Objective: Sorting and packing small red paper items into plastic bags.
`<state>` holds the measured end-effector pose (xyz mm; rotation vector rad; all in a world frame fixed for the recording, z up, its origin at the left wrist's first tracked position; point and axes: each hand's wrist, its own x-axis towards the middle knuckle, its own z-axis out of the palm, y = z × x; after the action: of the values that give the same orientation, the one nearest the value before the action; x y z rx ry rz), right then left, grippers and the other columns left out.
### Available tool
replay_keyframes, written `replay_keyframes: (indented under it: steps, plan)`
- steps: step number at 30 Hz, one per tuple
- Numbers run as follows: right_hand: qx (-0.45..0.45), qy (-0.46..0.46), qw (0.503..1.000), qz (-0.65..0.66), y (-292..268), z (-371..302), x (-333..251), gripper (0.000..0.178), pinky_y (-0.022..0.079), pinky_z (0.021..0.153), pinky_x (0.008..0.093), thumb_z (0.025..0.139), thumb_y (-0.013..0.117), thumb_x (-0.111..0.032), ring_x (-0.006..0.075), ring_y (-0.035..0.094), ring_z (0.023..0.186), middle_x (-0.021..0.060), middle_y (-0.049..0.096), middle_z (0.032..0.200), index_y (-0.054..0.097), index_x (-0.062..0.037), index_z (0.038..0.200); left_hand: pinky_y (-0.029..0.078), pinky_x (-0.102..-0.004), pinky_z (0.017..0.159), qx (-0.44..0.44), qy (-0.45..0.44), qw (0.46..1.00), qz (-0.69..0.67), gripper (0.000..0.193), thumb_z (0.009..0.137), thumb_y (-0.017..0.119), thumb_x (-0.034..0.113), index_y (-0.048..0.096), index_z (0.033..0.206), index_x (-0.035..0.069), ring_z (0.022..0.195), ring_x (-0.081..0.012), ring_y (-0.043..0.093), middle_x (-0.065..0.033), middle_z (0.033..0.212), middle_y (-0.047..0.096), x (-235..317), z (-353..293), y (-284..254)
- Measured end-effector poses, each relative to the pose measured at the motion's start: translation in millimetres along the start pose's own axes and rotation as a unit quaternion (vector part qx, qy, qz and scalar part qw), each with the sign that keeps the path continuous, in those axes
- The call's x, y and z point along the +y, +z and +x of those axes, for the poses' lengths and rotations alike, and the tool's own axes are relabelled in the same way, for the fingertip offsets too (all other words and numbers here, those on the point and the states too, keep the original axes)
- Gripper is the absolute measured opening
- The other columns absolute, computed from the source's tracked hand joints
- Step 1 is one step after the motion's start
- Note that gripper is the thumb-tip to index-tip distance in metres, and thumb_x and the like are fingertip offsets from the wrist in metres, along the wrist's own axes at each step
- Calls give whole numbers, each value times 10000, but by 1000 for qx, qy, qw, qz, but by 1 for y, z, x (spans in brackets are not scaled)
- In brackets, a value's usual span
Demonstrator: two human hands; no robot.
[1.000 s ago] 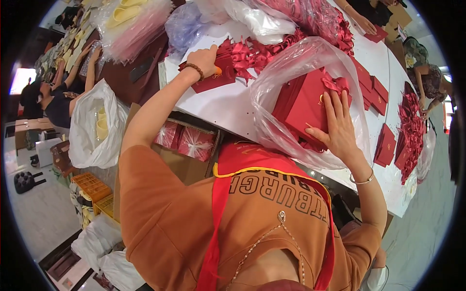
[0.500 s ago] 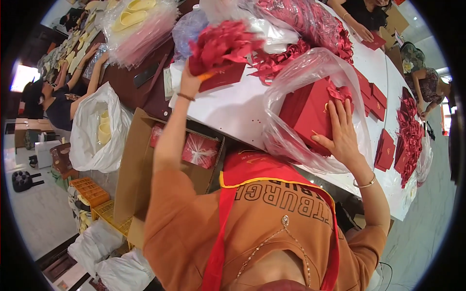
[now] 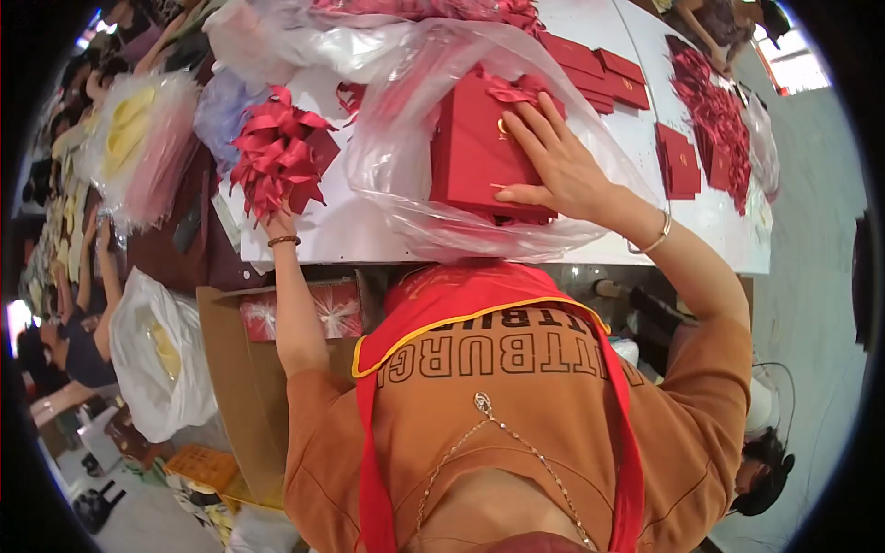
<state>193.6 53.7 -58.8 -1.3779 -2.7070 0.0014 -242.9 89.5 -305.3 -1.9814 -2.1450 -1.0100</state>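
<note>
My left hand (image 3: 278, 223) grips a bundle of flat red gift bags (image 3: 279, 158) topped with a thick bunch of curled red ribbons; the ribbons hide most of its fingers. Under my right hand (image 3: 570, 169), which lies open with the fingers stretched out, is a stack of red gift bags (image 3: 472, 138) with gold marks and ribbon loops. That stack sits in a clear plastic bag (image 3: 392, 161) whose mouth is spread wide around it on the white table (image 3: 313, 241).
More red gift bags (image 3: 678, 158) and a heap of red ribbons (image 3: 714, 120) lie at the right. An open cardboard box (image 3: 241, 392) with wrapped red packs (image 3: 336, 309) stands below the table edge. Left are a white sack (image 3: 138, 369) and wrapped yellow slippers (image 3: 132, 129). Other people work around.
My view has turned and shifted. The left hand still holds the ribboned bundle, now lower and apart from the plastic bag, while the right hand stays on the bagged stack.
</note>
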Motion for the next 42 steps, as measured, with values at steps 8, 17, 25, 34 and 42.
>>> replay_keyframes:
  steps: [8,17,25,34,42]
  plan:
    - [0,10,1000,-17,-3,0,2,855,232,1010,452,727,487,-620,402,158,1267,212,267,1327,293,-11,1295,339,-329,938,-96,-43,942,-320,395,743,609,80,507,1117,4,1042,-236,493,-102,1124,534,15,70,-76]
    - [65,-48,997,1,3,3,7,815,277,965,479,718,521,-589,410,249,1214,210,325,1276,356,11,1244,444,-337,799,-695,225,673,120,622,536,759,95,512,1105,55,908,-247,572,-125,947,617,145,157,-129]
    - [-6,-11,1000,12,-6,4,-4,863,196,1024,449,722,554,-529,418,131,1271,235,244,1327,251,29,1306,432,-388,797,-772,344,393,362,742,458,792,180,504,1142,155,971,-274,543,-98,1011,589,144,131,-25]
    - [-10,-6,1000,2,-7,8,-4,892,239,984,482,698,538,-585,417,169,1257,220,267,1319,275,24,1294,410,-409,829,-657,474,444,383,726,522,758,175,466,1187,186,1047,-270,491,-71,1141,516,165,126,-18]
    - [-25,-8,999,20,-10,9,-4,869,210,997,492,721,554,-545,438,136,1260,257,242,1321,271,48,1290,371,-446,866,-655,427,477,402,782,622,646,142,293,1304,290,1100,-271,436,-36,1252,392,128,125,-12]
